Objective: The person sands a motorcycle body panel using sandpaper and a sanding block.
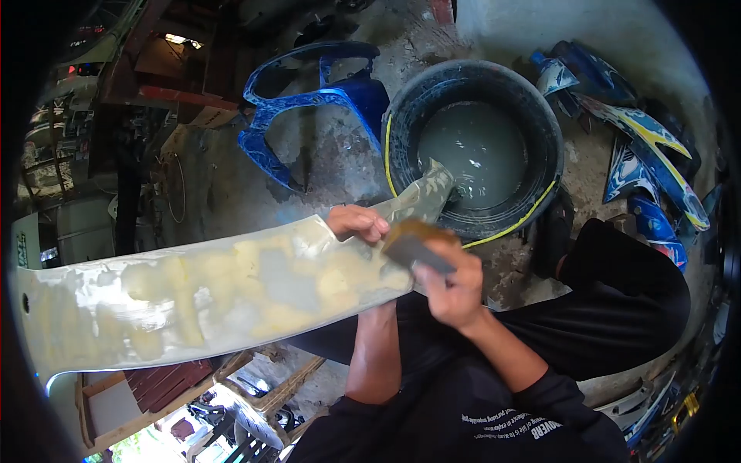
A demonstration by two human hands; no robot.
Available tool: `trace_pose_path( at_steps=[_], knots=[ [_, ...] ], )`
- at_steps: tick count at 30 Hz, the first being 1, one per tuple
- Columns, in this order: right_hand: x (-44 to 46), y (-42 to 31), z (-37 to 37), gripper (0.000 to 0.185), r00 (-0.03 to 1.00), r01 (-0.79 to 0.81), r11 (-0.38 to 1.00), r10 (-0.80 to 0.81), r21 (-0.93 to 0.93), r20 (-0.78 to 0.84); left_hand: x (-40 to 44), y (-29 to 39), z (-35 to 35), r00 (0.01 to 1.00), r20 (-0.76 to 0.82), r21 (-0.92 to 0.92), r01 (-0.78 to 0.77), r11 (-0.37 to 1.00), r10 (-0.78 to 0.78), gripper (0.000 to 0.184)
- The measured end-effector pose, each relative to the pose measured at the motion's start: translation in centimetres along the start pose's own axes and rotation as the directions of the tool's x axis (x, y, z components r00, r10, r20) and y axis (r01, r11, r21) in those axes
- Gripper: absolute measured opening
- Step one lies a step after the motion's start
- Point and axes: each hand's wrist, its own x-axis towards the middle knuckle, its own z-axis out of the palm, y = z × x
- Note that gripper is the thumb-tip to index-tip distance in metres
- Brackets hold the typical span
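Observation:
A long, wet body panel (pixel 224 289) with patchy yellow, white and grey surfaces lies across my lap, its narrow end reaching over the rim of the bucket. My left hand (pixel 356 223) grips it from beneath, the fingers curled over its far edge; the left forearm passes under the panel. In my right hand (pixel 454 282) is a folded piece of sandpaper (pixel 417 253), brown and dark grey, against the panel's narrower part. Motion blurs the sandpaper and the right fingers somewhat.
A black bucket (pixel 397 116) of cloudy water stands just ahead, with a yellow band around it. Beyond the panel, a blue frame-like part (pixel 359 96) rests on the concrete floor. Several blue, white and yellow fairings (pixel 644 135) are piled at right. A wooden frame (pixel 285 386) lies lower left.

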Motion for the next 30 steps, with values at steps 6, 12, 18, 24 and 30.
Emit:
trace_pose_path(
  at_steps=[6,12,18,24,30],
  knots=[
    [-0.6,-0.7,0.2,0.018,0.949,0.289,0.956,-0.294,0.057,0.117,0.1,0.1,-1.0,0.995,0.099,0.032,0.007,0.999,-0.01,0.032],
    [0.0,1.5,-0.4,0.017,1.0,0.024,0.999,-0.023,0.026,-0.014,0.0,-0.1,-0.3,1.0,0.014,0.047,-0.027,0.999,0.026,0.034],
    [0.0,0.9,-0.5,0.018,0.97,0.226,0.974,-0.222,-0.03,0.095,0.1,0.1,-1.0,0.995,0.098,-0.035,0.011,0.999,-0.007,0.032],
    [0.1,-0.3,-0.3,0.021,0.944,0.283,0.951,-0.299,0.122,0.139,0.0,-0.2,-1.3,0.998,-0.052,-0.007,0.018,1.0,-0.018,0.045],
    [0.6,1.2,-1.4,0.022,0.931,0.305,0.946,-0.321,0.113,0.175,0.2,-0.2,-1.0,0.998,0.06,-0.056,-0.002,0.998,0.005,0.043]
  ],
)
